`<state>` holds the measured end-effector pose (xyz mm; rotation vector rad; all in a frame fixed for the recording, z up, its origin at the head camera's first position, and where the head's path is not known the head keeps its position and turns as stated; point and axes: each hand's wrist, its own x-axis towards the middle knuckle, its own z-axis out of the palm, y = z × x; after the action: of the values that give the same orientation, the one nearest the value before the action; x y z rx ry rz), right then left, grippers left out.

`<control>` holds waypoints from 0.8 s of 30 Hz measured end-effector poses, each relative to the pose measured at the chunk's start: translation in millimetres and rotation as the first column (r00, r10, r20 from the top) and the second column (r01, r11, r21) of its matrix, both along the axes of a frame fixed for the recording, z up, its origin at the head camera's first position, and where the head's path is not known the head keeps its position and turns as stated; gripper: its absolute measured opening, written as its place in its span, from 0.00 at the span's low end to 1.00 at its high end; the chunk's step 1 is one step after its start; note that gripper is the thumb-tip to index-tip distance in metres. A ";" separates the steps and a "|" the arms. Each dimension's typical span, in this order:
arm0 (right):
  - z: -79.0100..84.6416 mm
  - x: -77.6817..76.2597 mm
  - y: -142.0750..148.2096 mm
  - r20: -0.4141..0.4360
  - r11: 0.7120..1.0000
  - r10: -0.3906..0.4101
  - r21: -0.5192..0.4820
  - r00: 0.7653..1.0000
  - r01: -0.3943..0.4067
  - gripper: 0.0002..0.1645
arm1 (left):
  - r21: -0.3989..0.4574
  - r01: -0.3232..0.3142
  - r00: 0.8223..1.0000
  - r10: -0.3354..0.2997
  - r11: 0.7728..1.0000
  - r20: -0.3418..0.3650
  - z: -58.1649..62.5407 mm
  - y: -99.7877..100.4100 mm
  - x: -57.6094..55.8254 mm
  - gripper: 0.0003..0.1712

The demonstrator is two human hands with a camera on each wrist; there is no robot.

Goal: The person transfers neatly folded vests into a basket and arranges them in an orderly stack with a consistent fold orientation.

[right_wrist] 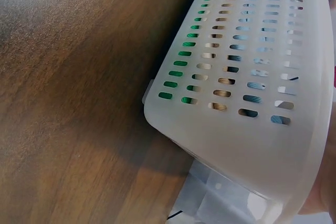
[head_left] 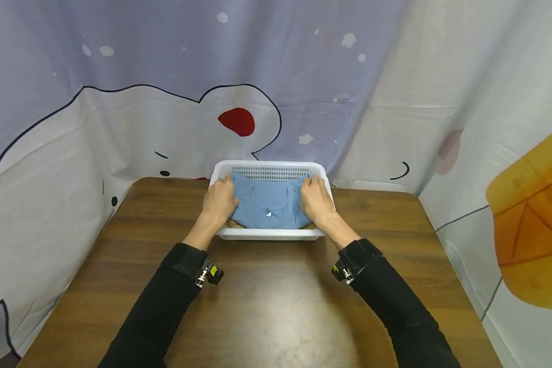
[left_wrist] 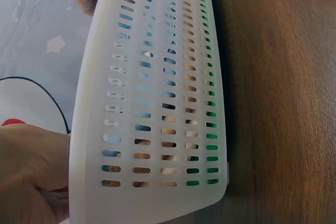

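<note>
A white slotted basket [head_left: 271, 234] stands on the table with a folded light blue T-shirt [head_left: 269, 199] in it, neckline and small white label facing up. My left hand [head_left: 220, 198] reaches over the basket's left side and pinches the shirt's left edge with curled fingers. At the opposite edge, my right hand [head_left: 316, 198] grips the shirt in the same way. Through the slots in the left wrist view, blue, tan and green show inside the basket [left_wrist: 152, 198]. The fingertips are mostly hidden in the wrist views.
The brown wooden table [head_left: 267, 296] extends in front of and beside the basket. A printed curtain [head_left: 175, 122] hangs right behind the table and along its sides. A strip of tan material [head_left: 233, 224] shows under the shirt's front left corner.
</note>
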<state>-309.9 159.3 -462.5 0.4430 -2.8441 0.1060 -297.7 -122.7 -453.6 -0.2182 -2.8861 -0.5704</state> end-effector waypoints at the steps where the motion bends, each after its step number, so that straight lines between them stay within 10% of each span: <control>1: -0.1 0.7 0.6 -0.011 1.000 0.006 0.015 1.000 -0.005 0.11 | -0.007 0.012 1.000 -0.012 1.000 -0.012 -0.5 -0.2 0.6 0.27; 12: 6.3 4.8 13.1 0.050 1.000 -0.019 -0.009 0.999 0.020 0.35 | -0.102 0.067 0.990 -0.079 0.993 -0.119 -5.0 -12.2 0.3 0.39; 24: 16.6 14.2 44.1 0.189 0.982 -0.006 -0.184 0.982 0.041 0.52 | 0.056 0.095 0.995 -0.097 0.994 0.031 3.5 -39.4 4.6 0.52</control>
<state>-295.7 203.4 -445.9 0.3771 -2.9846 0.4293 -293.1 -162.2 -450.1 -0.3446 -2.9007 -0.6743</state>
